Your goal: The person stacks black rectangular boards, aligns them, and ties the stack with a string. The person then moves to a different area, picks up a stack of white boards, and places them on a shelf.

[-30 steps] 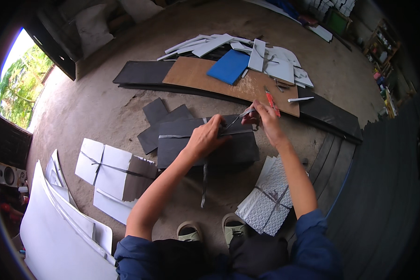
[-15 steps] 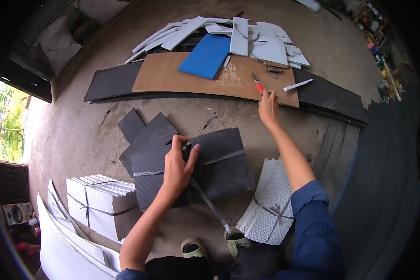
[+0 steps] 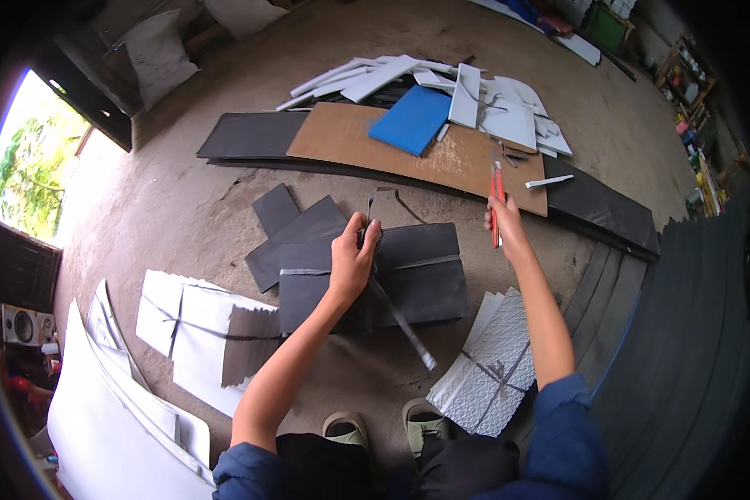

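tying off looks in hand: the left hand (image 3: 356, 260) pinches the strap (image 3: 403, 327) atop the black bundle (image 3: 425, 287) on the floor (image 3: 183, 200), the right hand (image 3: 511, 227) grips a red knife (image 3: 498, 177); a cut would call for a taut strap

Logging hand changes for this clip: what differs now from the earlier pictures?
The right hand let go of the thin grey plastic strap, moved right and took hold of the red-handled cutter that lay on the flat brown board. The left hand still grips the strap at the black rectangular bundle; the flat blue sheet stays put.
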Demonstrator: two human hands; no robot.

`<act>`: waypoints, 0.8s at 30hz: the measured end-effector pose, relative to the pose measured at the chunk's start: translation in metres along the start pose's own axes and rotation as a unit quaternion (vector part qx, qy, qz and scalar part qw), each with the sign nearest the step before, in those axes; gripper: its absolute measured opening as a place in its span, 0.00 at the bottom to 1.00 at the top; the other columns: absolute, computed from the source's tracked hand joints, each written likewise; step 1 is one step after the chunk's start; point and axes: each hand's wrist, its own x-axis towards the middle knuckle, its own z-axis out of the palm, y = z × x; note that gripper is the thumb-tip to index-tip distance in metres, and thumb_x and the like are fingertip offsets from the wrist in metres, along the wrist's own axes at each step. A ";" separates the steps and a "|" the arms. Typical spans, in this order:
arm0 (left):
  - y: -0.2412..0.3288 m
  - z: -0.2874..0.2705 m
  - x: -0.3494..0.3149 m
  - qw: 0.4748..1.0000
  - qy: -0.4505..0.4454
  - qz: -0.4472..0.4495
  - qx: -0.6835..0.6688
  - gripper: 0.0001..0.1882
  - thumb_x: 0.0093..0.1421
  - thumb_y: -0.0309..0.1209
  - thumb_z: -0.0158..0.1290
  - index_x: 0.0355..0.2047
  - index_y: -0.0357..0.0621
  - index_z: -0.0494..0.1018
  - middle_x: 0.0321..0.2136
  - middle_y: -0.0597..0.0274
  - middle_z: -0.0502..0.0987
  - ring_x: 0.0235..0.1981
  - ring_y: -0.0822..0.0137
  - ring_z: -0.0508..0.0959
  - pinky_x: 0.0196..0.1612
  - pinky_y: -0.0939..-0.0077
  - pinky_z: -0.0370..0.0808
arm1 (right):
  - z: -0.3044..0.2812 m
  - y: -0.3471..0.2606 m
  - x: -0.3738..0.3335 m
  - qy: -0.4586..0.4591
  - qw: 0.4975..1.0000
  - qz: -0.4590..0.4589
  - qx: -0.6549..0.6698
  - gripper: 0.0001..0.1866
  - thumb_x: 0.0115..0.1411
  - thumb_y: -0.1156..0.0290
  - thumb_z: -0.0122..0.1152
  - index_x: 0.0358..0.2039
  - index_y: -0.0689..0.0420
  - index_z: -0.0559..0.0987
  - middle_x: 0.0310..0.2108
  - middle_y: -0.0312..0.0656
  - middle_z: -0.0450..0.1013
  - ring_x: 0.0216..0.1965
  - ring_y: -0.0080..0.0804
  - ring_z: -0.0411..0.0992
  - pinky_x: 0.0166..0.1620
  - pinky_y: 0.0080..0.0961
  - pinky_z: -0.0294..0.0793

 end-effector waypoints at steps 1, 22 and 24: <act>-0.003 -0.005 -0.002 1.000 0.019 -0.002 -0.006 0.14 0.59 0.34 0.46 0.23 0.36 0.60 0.11 0.58 0.59 0.15 0.73 0.57 0.19 0.76 0.59 | 0.009 -0.018 -0.027 -0.051 0.998 -0.012 0.027 0.15 0.59 0.66 0.44 0.44 0.60 0.60 0.25 0.40 0.66 0.19 0.22 0.64 0.23 0.19 0.67; 0.013 -0.078 -0.066 0.867 -0.021 0.232 0.440 0.10 0.55 0.37 0.49 0.35 0.49 0.66 0.19 0.59 0.68 0.26 0.59 0.73 0.36 0.62 0.59 | 0.119 -0.035 -0.235 -0.182 0.965 -0.019 -0.187 0.22 0.60 0.69 0.40 0.55 0.52 0.52 0.14 0.40 0.66 0.11 0.28 0.67 0.15 0.25 0.67; 0.013 -0.077 -0.065 0.843 -0.050 0.236 0.481 0.08 0.52 0.36 0.51 0.30 0.49 0.68 0.20 0.61 0.69 0.26 0.63 0.74 0.37 0.61 0.55 | 0.117 -0.035 -0.238 -0.177 0.963 -0.024 -0.203 0.23 0.60 0.69 0.40 0.56 0.51 0.51 0.13 0.40 0.65 0.11 0.28 0.66 0.15 0.25 0.67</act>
